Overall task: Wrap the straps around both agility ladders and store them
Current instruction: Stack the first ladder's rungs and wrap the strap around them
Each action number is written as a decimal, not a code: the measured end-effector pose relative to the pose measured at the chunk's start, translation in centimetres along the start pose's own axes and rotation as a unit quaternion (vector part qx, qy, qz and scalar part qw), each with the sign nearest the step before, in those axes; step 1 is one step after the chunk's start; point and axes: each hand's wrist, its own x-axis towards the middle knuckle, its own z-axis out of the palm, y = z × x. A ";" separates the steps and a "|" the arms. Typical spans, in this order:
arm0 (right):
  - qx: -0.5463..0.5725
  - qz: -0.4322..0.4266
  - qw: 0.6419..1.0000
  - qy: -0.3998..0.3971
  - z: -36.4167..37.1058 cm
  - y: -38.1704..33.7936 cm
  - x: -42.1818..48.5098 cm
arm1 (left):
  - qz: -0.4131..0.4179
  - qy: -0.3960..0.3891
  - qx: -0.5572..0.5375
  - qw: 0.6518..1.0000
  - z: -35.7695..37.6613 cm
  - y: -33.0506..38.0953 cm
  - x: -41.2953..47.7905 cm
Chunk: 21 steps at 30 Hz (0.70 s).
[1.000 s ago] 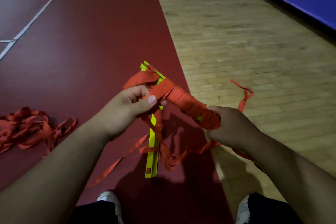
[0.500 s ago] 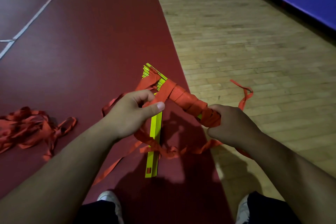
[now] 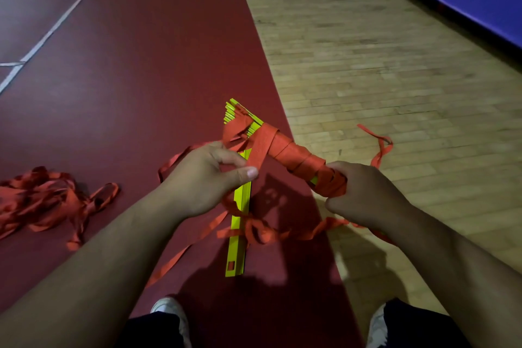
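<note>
dim overhead light | hard shadows on floor (image 3: 353, 51) | blurred, bowed edges

A bundle of yellow rungs (image 3: 234, 114), wound tightly in red strap (image 3: 293, 154), is held tilted above a dark red floor (image 3: 141, 79), where it meets a wooden floor (image 3: 367, 51). Its near end is gripped by the right hand (image 3: 364, 195), and a flat length of the strap is pinched by the left hand (image 3: 203, 178). Below, a second yellow stack (image 3: 236, 246) is seen among loose strap, with a tangled strap pile (image 3: 42, 200) at far left.
</note>
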 end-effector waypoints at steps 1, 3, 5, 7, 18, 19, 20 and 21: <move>0.002 0.001 1.000 -0.002 0.0 0.1 0.0 | 0.003 0.005 0.000 1.000 0.1 -0.1 0.0; 0.010 -0.001 1.000 -0.001 -0.1 0.1 0.0 | 0.024 0.017 0.003 1.000 0.4 -0.3 0.0; 0.018 -0.001 1.000 0.005 -0.3 0.0 0.1 | 0.052 0.040 0.012 0.998 0.6 -0.5 0.0; 0.027 0.003 1.000 0.008 -0.3 -0.1 0.0 | 0.045 0.069 0.010 0.997 0.6 -0.6 -0.1; 0.022 0.008 1.000 -0.006 -0.4 -0.2 0.0 | 0.066 0.132 0.058 0.987 0.5 -1.1 0.0; 0.027 0.008 1.000 -0.003 -0.4 -0.2 0.1 | 0.068 0.138 0.040 0.987 0.5 -1.0 0.0; 0.032 0.009 0.999 -0.001 -0.4 -0.2 0.1 | 0.068 0.142 0.028 0.987 0.6 -0.9 0.0; 0.036 0.007 0.999 0.003 -0.4 -0.2 0.1 | 0.067 0.147 0.017 0.987 0.7 -0.7 0.0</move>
